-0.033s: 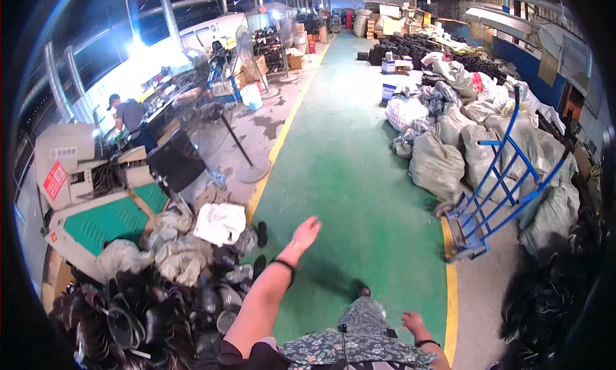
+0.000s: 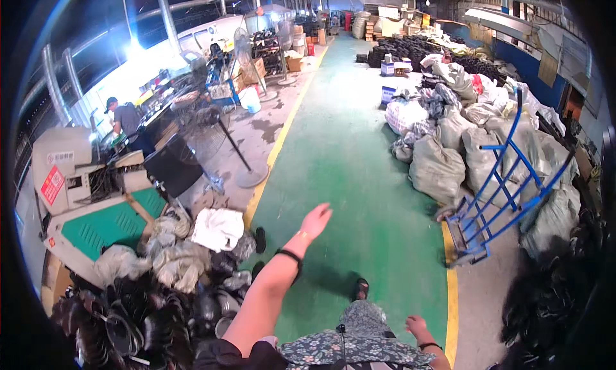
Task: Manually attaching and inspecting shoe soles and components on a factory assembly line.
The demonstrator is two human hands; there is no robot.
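My left hand (image 2: 316,220) reaches forward above the green walkway (image 2: 333,158), its fingers loosely stretched with nothing in them. A black band circles that forearm, and a thin bracelet sits at the wrist. Low on the right, my right hand (image 2: 417,325) hangs beside the floral-patterned clothing (image 2: 346,347). Its fingers look loosely bent and apart, and I see nothing in them. Neither hand touches an object. One foot in a dark sandal (image 2: 361,288) shows on the walkway between them.
Right of the yellow line stands a blue hand truck (image 2: 478,219) before a heap of stuffed sacks (image 2: 437,168). Left are dark shoe-like pieces (image 2: 122,325), a white sack (image 2: 218,229), a green-panelled machine (image 2: 102,229) and a pedestal fan (image 2: 251,176). A person (image 2: 125,120) works at a bench.
My left hand has swung slightly forward and to the right. The right hand has shifted a little right, and more of the sandalled foot shows.
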